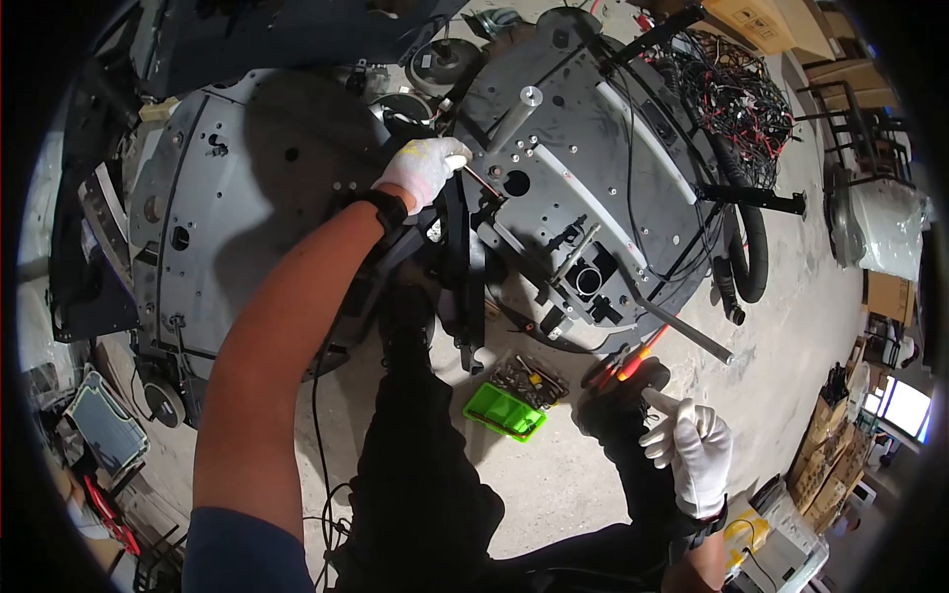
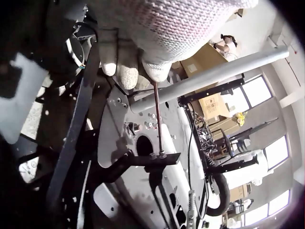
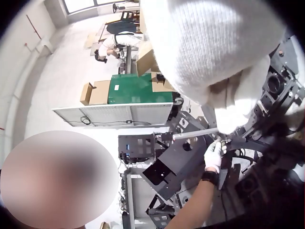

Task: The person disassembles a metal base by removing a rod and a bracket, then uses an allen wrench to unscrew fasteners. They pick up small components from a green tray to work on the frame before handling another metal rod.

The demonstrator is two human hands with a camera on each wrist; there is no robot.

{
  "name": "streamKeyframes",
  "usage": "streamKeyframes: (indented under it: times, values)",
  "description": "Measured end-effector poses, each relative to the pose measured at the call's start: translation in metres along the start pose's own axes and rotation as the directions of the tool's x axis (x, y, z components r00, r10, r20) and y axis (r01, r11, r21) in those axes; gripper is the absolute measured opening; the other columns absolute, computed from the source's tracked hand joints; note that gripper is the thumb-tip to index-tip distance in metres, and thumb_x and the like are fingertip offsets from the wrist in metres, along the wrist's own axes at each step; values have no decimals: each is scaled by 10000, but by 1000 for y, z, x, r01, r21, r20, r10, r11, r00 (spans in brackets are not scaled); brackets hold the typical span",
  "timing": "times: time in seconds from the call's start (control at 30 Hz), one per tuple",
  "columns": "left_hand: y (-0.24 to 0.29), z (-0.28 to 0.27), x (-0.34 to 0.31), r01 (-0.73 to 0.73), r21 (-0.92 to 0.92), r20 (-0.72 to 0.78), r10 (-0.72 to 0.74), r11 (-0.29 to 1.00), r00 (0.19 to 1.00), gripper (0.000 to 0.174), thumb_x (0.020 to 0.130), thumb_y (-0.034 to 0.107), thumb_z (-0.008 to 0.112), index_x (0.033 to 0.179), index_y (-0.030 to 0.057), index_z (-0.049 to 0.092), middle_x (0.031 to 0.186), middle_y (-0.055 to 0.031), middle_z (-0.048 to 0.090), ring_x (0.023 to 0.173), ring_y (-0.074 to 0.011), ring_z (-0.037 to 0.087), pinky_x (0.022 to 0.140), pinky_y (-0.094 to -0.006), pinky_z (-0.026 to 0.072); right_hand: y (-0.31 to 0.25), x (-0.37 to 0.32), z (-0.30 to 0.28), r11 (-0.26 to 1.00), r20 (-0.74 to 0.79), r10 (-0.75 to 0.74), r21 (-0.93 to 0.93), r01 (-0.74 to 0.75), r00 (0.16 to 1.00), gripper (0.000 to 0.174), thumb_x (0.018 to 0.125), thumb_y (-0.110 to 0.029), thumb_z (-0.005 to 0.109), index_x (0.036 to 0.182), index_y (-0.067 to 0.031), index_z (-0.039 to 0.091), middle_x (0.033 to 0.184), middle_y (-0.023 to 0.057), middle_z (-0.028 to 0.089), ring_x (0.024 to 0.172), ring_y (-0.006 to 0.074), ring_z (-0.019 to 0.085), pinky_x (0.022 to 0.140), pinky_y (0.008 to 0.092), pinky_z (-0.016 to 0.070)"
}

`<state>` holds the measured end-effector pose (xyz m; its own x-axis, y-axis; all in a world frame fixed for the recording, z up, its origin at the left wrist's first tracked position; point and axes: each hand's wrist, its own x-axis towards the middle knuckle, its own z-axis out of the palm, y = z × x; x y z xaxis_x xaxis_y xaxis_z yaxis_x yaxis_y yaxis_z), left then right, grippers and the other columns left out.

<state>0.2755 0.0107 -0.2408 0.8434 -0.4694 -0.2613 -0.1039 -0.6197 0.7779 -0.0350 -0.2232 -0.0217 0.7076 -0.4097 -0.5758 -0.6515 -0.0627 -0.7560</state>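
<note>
My left hand (image 1: 423, 170), in a white glove, pinches a thin metal rod (image 2: 158, 119) between fingertips and thumb. In the left wrist view the rod runs down to bolts (image 2: 162, 155) on a black bracket (image 2: 143, 161). That bracket lies over a grey metal panel (image 1: 593, 168) with round holes and a pale tube (image 1: 515, 121) standing up from it. My right hand (image 1: 689, 453), also gloved, hangs apart over the floor near my shoe, its fingers loosely curled and nothing visible in them. Its palm is partly hidden.
Between my feet lie a green tray (image 1: 484, 403) and a heap of small metal parts (image 1: 524, 379). A red and yellow handled tool (image 1: 633, 364) lies by my right shoe. Tangled wires (image 1: 732, 109) sit behind the panel; a metal tube (image 1: 697, 336) juts out over the floor. Another panel (image 1: 237, 217) stands left.
</note>
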Motion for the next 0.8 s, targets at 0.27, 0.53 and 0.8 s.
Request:
streamKeyframes:
  times: [0.27,0.53,0.8]
  values:
    - [-8,30,19,103,-414,-30,-127,904,991,211,871,41,466,1048,26,579,884,-64,626,773,-127,588,715,-245,462,2,-4,-7,999,5,12,44,-13,1000,424,888,-328,529,889,92,584,754,176,652,467,85,553,406,169,405]
    - [-3,39,19,289,-675,41,-357,679,933,303,892,52,467,1193,15,464,921,-81,604,770,-174,611,693,-283,502,5,-8,-18,996,25,27,82,-29,999,452,894,-338,515,942,106,587,711,144,651,465,81,546,425,164,409]
    - [-14,43,16,96,-814,-20,-193,573,981,341,919,85,438,1235,-37,404,1123,-171,549,1015,-254,563,885,-347,463,10,-11,-32,994,8,51,95,-52,999,485,905,-342,493,995,128,570,665,114,639,489,76,548,439,164,417]
